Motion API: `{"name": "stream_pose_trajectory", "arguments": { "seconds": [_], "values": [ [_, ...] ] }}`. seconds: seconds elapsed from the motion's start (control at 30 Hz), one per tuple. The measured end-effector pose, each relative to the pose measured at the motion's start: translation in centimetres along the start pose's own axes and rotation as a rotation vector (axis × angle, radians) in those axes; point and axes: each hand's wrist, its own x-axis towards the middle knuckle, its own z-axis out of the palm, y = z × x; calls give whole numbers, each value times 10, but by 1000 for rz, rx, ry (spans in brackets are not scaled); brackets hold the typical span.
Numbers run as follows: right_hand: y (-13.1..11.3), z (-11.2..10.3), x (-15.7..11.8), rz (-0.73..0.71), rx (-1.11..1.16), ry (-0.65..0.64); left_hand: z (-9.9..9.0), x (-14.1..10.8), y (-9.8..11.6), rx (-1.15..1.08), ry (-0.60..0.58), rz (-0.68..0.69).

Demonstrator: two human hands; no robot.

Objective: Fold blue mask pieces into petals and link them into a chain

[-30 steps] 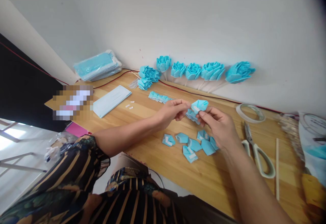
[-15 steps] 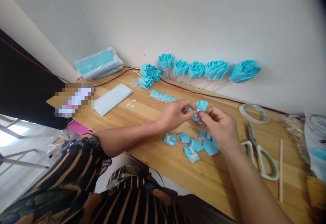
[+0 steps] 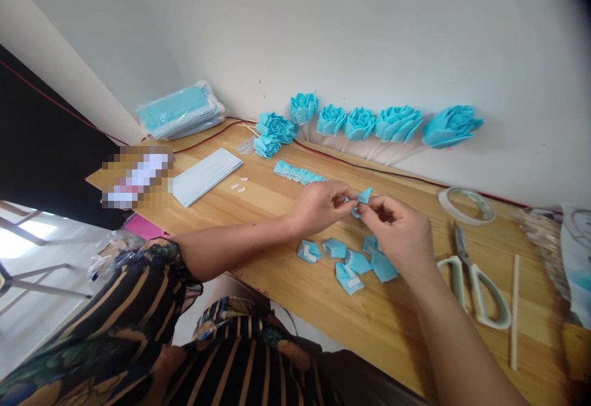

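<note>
Between their fingertips, my left hand and my right hand pinch one small folded blue piece, held just above the table. Its lower part is mostly hidden by the fingers. Several folded blue pieces lie below my hands, some bearing white strips. A row of joined blue pieces rests behind my left hand. Blue flowers on pale stems lean against the wall, and a few more lie at their left.
On the wooden table are scissors, a tape roll and a thin white stick at the right. A flat blue mask and bagged masks lie at the left. A cable runs along the wall.
The blue piece between my fingers is turned and shows a narrower, pointed face. My fingertips have closed in around it. The view has shifted slightly.
</note>
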Motion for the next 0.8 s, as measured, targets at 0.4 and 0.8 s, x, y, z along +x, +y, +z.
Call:
{"name": "stream_pose_trajectory", "arguments": {
  "seconds": [0.4,0.8],
  "values": [
    [4,0,1,26,-24,-10,5,0,-6,-58,0,-38],
    [9,0,2,67,47,-56,4,2,-6,-126,6,-37]
  ]
}}
